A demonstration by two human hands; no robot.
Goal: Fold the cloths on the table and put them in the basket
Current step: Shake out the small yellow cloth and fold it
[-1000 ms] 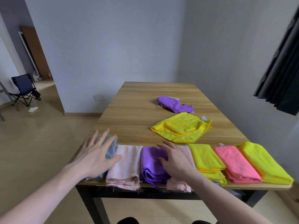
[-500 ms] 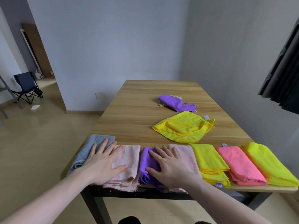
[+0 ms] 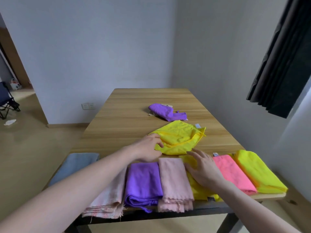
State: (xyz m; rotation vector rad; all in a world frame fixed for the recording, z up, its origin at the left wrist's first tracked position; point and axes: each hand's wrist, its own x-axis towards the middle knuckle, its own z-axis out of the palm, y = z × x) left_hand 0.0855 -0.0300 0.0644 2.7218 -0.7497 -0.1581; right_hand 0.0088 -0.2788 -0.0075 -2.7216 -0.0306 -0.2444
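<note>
Yellow cloth [image 3: 178, 138], purple cloth [image 3: 143, 180] (perhaps striped pink cloth [image 3: 107, 202]).

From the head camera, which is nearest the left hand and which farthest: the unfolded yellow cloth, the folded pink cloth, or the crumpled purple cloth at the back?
1. Unfolded yellow cloth, mid-table: the left hand touches its edge.
2. Folded pink cloth, front row, right.
3. Crumpled purple cloth, far back.

We cannot see the near end of the folded grey-blue towel [image 3: 75, 163], nor most of the striped pale-pink cloth [image 3: 109, 199], because the left forearm crosses them at the near left corner of the wooden surface [image 3: 127, 115]. The right hand [image 3: 204, 169] hides much of the folded yellow cloth [image 3: 198, 190] by the near edge. The left hand [image 3: 148, 148] covers the loose yellow microfibre cloth's [image 3: 180, 138] near left corner; its fingers there are blurred, so we cannot tell any grip.
</note>
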